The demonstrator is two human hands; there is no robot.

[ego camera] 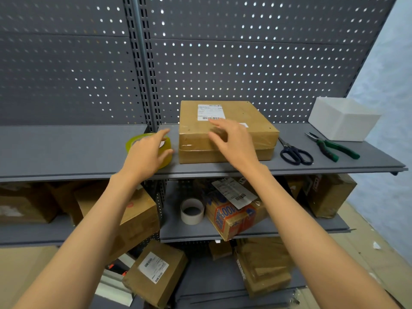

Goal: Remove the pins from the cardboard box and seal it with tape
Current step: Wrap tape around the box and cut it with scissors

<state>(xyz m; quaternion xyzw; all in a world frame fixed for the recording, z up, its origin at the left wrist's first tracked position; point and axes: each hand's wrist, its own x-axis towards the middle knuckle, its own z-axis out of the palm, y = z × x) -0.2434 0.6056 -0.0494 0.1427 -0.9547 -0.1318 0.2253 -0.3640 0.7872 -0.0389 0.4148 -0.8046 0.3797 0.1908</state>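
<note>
Cardboard box (225,132) is parked mid-shelf (66,150), some clear tape already seen across its front. Yellowish tape roll (149,148) at its 9 o'clock is being reached by the spread left hand (146,152); right hand (234,141) is held open over the box. Sealing looks unfinished; pins can't be made out.

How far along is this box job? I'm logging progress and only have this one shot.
Looks nearly done: clear tape already wraps the cardboard box down its front, and no pins show, though they would be tiny. In hand: the left hand rests on the yellow tape roll without a closed grip; the right hand is open over the box. Scissors and pliers lie idle. Any remaining seams can't be judged.
</note>
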